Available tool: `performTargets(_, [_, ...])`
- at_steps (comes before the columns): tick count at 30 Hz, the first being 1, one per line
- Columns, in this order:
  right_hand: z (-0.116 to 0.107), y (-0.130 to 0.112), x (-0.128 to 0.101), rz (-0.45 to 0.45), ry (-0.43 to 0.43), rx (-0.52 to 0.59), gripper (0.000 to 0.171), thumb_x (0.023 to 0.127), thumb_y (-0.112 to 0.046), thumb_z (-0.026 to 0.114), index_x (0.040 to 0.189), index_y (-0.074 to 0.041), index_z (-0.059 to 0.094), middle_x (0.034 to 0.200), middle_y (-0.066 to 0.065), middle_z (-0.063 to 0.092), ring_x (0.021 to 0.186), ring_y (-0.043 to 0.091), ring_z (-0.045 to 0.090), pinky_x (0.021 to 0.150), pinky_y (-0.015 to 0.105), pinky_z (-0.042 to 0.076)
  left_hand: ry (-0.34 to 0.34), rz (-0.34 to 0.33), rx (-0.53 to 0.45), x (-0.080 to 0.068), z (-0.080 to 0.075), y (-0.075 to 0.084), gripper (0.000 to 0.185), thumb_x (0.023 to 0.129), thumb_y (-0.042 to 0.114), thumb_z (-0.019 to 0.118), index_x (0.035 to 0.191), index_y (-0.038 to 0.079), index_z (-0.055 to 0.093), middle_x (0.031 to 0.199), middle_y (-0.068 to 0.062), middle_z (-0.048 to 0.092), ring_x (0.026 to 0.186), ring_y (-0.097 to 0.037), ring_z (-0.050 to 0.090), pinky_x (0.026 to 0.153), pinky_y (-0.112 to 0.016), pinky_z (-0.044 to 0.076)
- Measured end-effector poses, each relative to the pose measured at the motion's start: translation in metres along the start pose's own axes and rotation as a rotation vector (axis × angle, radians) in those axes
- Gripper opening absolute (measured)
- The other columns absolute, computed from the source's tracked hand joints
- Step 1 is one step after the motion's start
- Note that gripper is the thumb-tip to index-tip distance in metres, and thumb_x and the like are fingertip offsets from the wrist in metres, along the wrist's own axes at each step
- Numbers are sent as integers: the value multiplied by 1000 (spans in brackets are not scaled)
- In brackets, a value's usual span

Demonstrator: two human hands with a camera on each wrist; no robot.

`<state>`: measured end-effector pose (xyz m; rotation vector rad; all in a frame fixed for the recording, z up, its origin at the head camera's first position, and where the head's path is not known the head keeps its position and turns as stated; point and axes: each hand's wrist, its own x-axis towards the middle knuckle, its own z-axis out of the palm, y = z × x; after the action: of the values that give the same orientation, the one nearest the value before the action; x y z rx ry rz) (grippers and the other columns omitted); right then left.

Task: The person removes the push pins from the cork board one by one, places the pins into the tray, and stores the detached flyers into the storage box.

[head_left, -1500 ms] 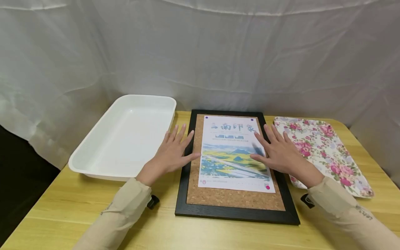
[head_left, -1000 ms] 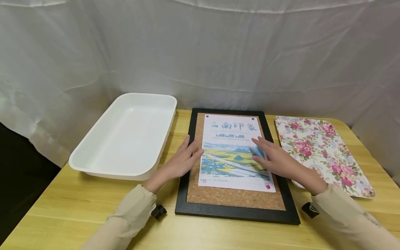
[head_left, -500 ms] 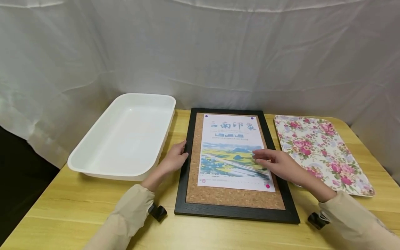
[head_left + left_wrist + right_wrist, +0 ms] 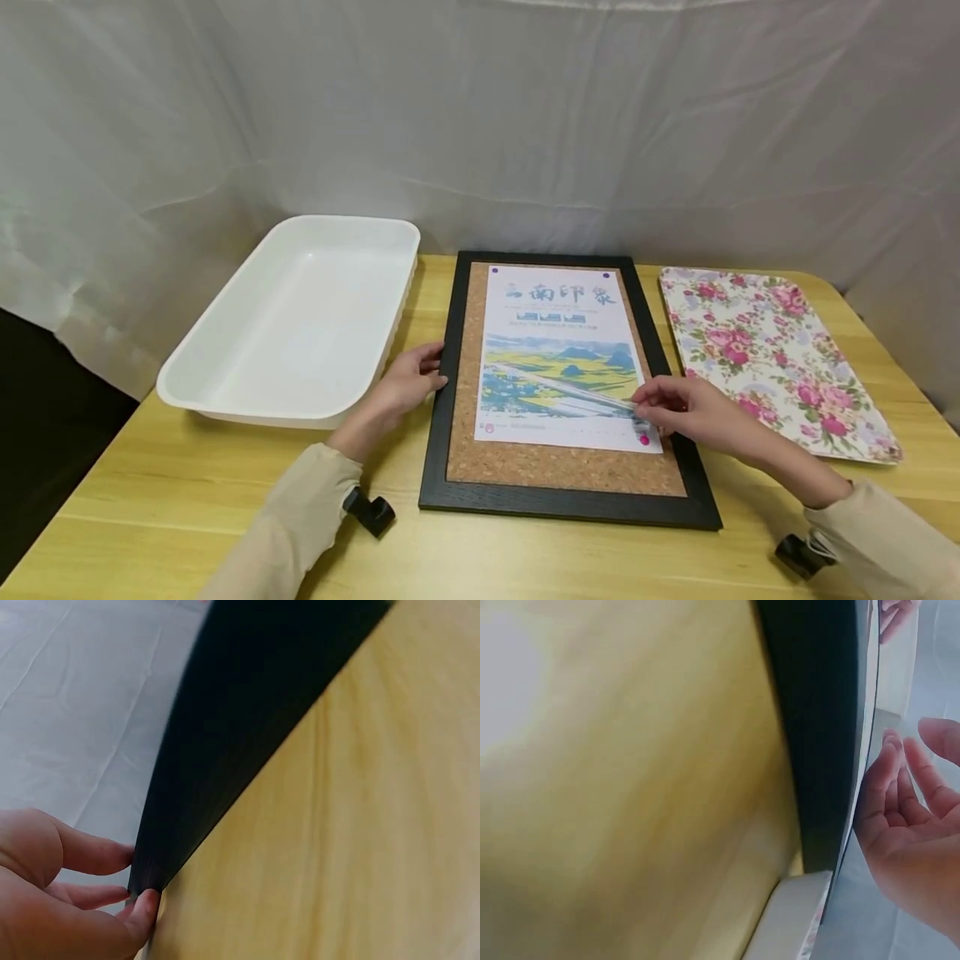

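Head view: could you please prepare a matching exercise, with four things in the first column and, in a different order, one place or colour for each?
Things:
1. Poster
2. Deep tray
3. Shallow tray
4. Left hand

Places or colours:
A. White with a pink floral print
B. On the cork board
C. At the left edge of the black frame
D. Plain white all over

Pairs: 1-B, 2-D, 3-A, 4-C

Poster [image 4: 564, 358] fine print [image 4: 552, 326] illegible; sleeves [image 4: 288, 512] cut by edge; tabletop [image 4: 630, 795] blurred in right wrist view.
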<state>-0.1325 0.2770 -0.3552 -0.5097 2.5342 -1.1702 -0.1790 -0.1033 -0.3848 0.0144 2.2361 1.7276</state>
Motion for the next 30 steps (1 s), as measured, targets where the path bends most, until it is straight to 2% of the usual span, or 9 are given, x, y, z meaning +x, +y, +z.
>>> performTargets(7, [-2,6,-13,12,-8,28,21,96,-15,62,111,-1,66,94,4,68,77,13,62,64,29,53,-5,6,-2,1,-4,0,60,93,-10,53,149,-4,31,139,-25,42,129,-35,41,104,-41,39])
performTargets(14, [2,15,-19,-45,0,26,18,93,-9,65,108,-1,69,85,0,69,67,14,60,56,26,50,-11,4,7,2,-6,-1,60,93,-8,54,149,-2,32,139,-25,43,129,-36,42,103,-41,40])
performTargets(22, [9,20,-23,-96,48,28,12,90,-7,68,101,-3,71,87,1,69,64,11,52,53,24,44,-11,4,20,1,-6,-2,60,93,-8,54,149,-2,32,138,-25,44,128,-36,43,103,-42,40])
performTargets(30, [10,17,-21,-61,52,-19,12,88,-9,71,99,-5,72,85,-2,69,63,10,52,53,23,44,-22,7,17,0,-6,-4,60,94,-7,54,149,-2,32,139,-26,43,128,-36,42,103,-42,40])
